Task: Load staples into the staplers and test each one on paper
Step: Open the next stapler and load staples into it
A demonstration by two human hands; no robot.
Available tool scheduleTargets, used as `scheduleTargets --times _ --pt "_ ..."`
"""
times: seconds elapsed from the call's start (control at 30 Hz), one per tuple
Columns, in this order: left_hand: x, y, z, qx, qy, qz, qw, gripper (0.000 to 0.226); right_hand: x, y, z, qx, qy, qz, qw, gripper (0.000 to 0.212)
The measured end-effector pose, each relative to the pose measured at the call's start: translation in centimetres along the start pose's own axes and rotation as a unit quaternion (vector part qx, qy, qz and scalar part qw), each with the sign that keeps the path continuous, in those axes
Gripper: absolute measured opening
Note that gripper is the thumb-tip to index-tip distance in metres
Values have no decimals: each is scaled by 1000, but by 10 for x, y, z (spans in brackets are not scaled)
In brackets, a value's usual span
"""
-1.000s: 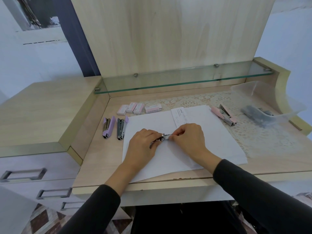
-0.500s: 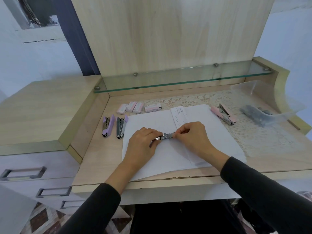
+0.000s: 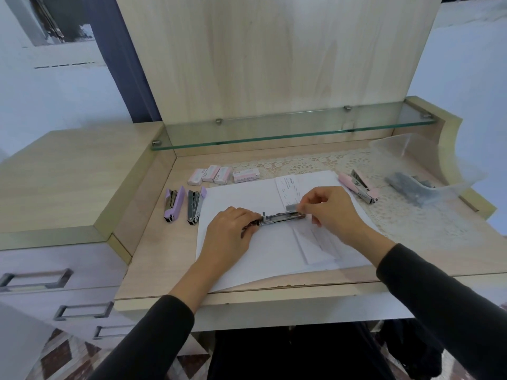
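Steadies the opened silver metal stapler (image 3: pixel 282 216) on the white paper sheet (image 3: pixel 241 196) with the left hand (image 3: pixel 230 233), fingers curled round its rear end. Pinches a short grey strip of staples (image 3: pixel 292 207) in the right hand (image 3: pixel 330 212), just above the magazine's front. Loading under way, testing not yet done. Left of the left hand, a pair of lilac plastic staplers (image 3: pixel 173 204); beyond the right hand, a pink plastic stapler (image 3: pixel 358 185); whether these are loaded, impossible to tell.

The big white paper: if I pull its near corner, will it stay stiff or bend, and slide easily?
Probably floppy: the white paper looks thin, its near corner reaching the desk edge. It would likely slide on smooth wood, though the left hand and stapler on it may pin it.
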State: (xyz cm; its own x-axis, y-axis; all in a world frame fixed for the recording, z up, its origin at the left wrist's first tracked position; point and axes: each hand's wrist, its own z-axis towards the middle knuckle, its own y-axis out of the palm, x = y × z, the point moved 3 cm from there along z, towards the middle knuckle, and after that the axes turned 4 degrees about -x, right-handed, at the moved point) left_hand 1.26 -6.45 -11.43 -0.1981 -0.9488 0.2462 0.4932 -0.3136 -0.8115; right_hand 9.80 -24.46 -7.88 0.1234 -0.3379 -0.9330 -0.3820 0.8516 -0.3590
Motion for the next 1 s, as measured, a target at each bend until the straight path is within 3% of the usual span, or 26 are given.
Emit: scheduleTargets --times 0.2,0.33,0.67,0.8,1.0 --pt "0 0 0 -19 -12 0 1000 19 -4 -11 3 -11 -25 55 998 17" --pt "-2 0 2 -28 -15 7 999 20 -9 -24 12 29 -31 49 998 14" --pt "-3 -1 1 -27 -9 9 1000 32 -32 -126 26 167 -74 -117 976 5" --pt "-1 -1 0 -12 -10 10 1000 20 -22 -175 30 234 -34 -164 958 16" --pt "1 -2 1 3 5 9 1000 19 5 -190 32 194 43 -303 932 28"
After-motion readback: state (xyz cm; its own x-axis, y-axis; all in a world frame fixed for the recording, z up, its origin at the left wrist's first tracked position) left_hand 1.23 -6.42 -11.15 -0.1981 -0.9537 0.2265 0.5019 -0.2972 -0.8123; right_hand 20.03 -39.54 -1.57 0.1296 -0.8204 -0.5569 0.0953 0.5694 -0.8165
